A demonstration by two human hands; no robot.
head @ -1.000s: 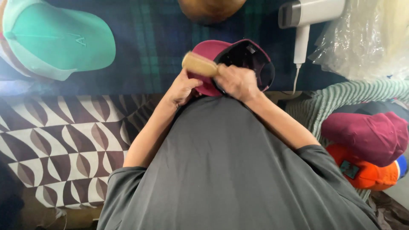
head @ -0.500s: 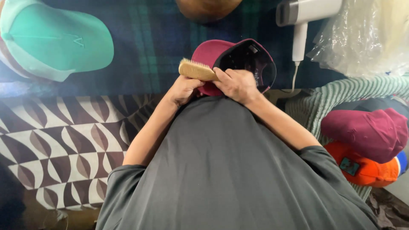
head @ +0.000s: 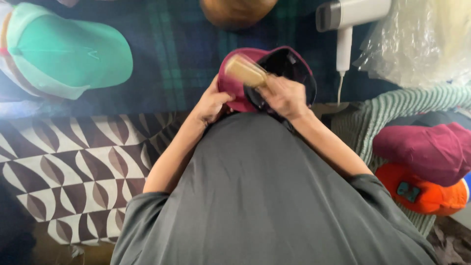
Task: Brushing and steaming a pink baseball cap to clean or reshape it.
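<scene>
Right hand [head: 284,95] closed around wooden brush [head: 245,71], now swung up onto the maroon cap [head: 235,83]; half a second back it sat off the cap's left edge. Brushing stroke underway. Left hand [head: 212,104] grips the cap's near edge above the plaid cloth [head: 167,54].

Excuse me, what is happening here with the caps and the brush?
A person in a grey shirt holds a maroon cap with the left hand, its dark inside turned up. The right hand grips a wooden brush laid on the cap's crown. A green cap lies at the upper left on the plaid cloth; a maroon cap and an orange cap sit stacked at the right.
</scene>
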